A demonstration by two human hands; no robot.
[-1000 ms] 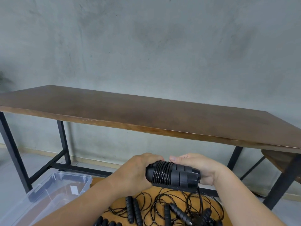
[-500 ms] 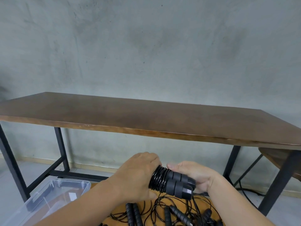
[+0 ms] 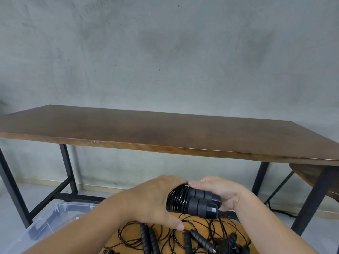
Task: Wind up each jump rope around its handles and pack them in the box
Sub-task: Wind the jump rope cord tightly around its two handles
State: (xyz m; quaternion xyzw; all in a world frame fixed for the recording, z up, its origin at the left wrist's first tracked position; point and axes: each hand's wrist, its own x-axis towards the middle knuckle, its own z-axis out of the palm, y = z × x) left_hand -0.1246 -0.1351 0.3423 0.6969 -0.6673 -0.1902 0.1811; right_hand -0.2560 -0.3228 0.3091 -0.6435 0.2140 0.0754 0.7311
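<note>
A black jump rope [image 3: 194, 201], its two handles side by side with cord coiled round them, is held in the air between both hands. My left hand [image 3: 156, 202] grips the coiled end from the left. My right hand [image 3: 220, 191] holds the handle ends from behind, thumb on top. A loose strand hangs from the bundle down to the pile. Several unwound black jump ropes [image 3: 185, 239] lie tangled on a small wooden surface [image 3: 117, 241] below my hands. The clear plastic box [image 3: 47, 222] stands on the floor at lower left.
A long brown wooden table [image 3: 165, 132] with black metal legs stands ahead against a grey concrete wall. A second wooden piece [image 3: 310, 175] shows at the right edge, with a black cable on the floor beneath it.
My left hand has slid further over the coiled end of the bundle. The bundle tilted so the handle ends point down to the right. The camera tipped slightly.
</note>
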